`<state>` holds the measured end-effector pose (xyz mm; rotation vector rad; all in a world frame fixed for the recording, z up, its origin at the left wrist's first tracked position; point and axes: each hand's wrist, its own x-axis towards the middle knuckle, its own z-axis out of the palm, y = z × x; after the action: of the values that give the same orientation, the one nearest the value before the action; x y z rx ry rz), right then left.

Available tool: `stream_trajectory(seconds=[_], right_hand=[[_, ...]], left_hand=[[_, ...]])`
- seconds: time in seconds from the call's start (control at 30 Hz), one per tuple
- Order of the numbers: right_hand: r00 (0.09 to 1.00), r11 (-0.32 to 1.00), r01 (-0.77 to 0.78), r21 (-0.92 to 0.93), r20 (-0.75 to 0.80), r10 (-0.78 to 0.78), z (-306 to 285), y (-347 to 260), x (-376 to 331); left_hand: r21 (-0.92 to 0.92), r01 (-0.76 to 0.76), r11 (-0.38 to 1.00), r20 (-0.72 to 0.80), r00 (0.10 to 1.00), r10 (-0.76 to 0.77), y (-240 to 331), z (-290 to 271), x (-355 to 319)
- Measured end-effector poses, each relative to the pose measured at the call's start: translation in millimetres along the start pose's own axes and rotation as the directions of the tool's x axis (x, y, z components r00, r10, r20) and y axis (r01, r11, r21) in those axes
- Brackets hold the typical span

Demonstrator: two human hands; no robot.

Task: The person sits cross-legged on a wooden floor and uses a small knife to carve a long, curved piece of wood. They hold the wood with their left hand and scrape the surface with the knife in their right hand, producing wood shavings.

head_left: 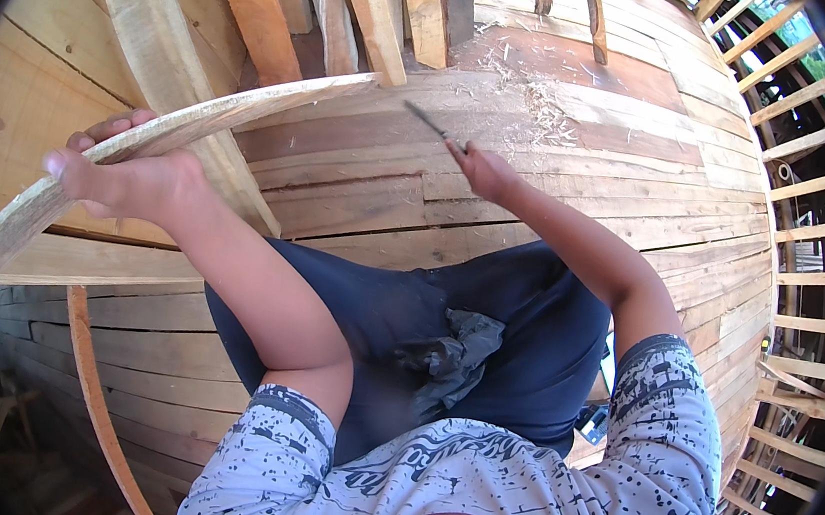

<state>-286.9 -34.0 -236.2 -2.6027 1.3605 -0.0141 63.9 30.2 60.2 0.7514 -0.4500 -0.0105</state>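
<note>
A long, curved wooden plank (247, 109) runs from the lower left up toward the middle, its narrow edge facing up. My left hand (125, 172) is closed round it, fingers over the far side and thumb on the near side. Beyond my knees, my right hand (487, 172) grips a thin, dark, blade-like tool (425, 120). Its tip points up and left, close to the plank's far end but apart from it. My fingers cover the handle, so the exact kind of tool does not show.
Pale wood shavings (548, 116) lie scattered over the curved planked floor (557, 222). Several upright timbers (369, 2) stand at the far left, beside a wide wooden rib (137, 7). Spaced slats (813, 276) line the right side. A crumpled dark plastic bag (463, 353) rests on my lap.
</note>
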Motion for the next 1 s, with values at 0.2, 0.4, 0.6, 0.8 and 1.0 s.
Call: stream_trajectory(seconds=[0.2, 0.4, 0.6, 0.8, 1.0], right_hand=[[0.971, 0.97, 0.237, -0.06, 0.045, -0.235, 17, -53, -15], [0.967, 0.971, -0.226, 0.082, -0.103, 0.234, 23, -23, -9], [0.991, 0.987, 0.106, 0.122, -0.092, -0.095, 25, -69, -20], [0.912, 0.922, -0.387, 0.027, -0.137, 0.387, 32, 8, -27], [0.999, 0.999, -0.027, -0.019, -0.042, 0.026, -8, 18, -38]], left_hand=[[-0.002, -0.008, 1.0, 0.052, 0.999, 0.008, 7, -4, -6], [-0.03, -0.001, 1.0, 0.054, 0.999, 0.003, 11, 1, -10], [-0.02, -0.019, 1.0, 0.1, 0.995, 0.021, 7, 0, -13], [-0.031, 0.028, 0.999, 0.102, 0.994, -0.025, 18, 6, -19], [-0.036, -0.013, 0.999, 0.109, 0.994, 0.017, 23, -1, -11]])
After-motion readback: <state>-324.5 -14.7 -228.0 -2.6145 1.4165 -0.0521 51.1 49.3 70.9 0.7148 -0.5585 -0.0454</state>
